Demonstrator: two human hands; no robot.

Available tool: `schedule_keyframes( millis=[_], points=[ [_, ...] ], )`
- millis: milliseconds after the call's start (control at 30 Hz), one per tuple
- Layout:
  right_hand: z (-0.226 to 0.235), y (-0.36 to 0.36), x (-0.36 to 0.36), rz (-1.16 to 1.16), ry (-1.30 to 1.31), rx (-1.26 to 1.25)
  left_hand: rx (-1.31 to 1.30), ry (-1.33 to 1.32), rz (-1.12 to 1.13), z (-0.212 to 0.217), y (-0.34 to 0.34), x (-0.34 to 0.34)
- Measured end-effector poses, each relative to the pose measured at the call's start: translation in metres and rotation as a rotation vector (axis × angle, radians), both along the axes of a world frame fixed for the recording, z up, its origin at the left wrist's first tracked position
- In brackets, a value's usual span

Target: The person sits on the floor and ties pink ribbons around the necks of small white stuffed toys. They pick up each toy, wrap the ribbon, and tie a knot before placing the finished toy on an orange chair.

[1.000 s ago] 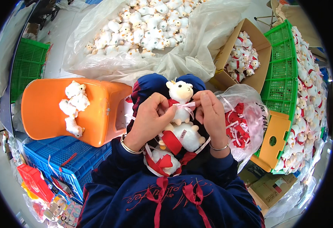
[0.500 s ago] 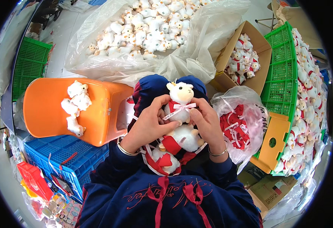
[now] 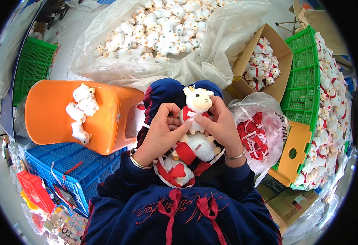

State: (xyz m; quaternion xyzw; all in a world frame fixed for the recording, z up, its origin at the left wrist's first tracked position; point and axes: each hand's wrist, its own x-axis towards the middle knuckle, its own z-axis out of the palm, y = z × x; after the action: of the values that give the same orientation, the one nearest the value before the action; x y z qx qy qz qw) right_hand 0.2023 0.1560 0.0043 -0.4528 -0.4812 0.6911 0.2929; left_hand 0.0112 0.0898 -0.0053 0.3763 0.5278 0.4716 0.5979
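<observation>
A white plush sheep (image 3: 198, 100) in a red vest stands upright over my lap, its head tilted to the right. My left hand (image 3: 162, 130) grips its left side, thumb and fingers at the vest. From the other side my right hand (image 3: 223, 127) pinches the vest front, the thumb covering much of the white ribbon there. Directly below lies a second plush sheep (image 3: 203, 148) with a red cloth round it. Nearer my body rests a third plush sheep (image 3: 174, 168), also with red cloth, and red straps trail beside it.
An orange stool (image 3: 44, 114) at left carries several undressed plush sheep. Ahead is a large clear plastic bag (image 3: 211, 61) of white plush. To the right stand a bag of red vests (image 3: 252, 136), a cardboard box (image 3: 283, 53) and a green crate (image 3: 297, 85). Blue crates (image 3: 93, 173) sit at lower left.
The held sheep has shifted slightly right and tilted. My right thumb has moved in over the ribbon bow, which showed fully before. My left fingers have lifted a little from the ribbon's end.
</observation>
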Motion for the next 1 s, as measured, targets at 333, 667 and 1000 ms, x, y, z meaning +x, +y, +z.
schedule_keyframes(
  millis=[333,667,1000],
  points=[
    [0.001,0.006,0.001,0.09,0.084,-0.067,0.095,0.142,-0.102,-0.004,0.002,-0.008],
    [-0.01,0.001,-0.005,0.031,0.146,-0.035,0.19,0.231,-0.187,-0.008,0.001,-0.014],
    [-0.017,-0.007,-0.009,-0.004,0.249,0.052,0.285,0.327,-0.057,-0.002,0.003,-0.007]
  ],
)
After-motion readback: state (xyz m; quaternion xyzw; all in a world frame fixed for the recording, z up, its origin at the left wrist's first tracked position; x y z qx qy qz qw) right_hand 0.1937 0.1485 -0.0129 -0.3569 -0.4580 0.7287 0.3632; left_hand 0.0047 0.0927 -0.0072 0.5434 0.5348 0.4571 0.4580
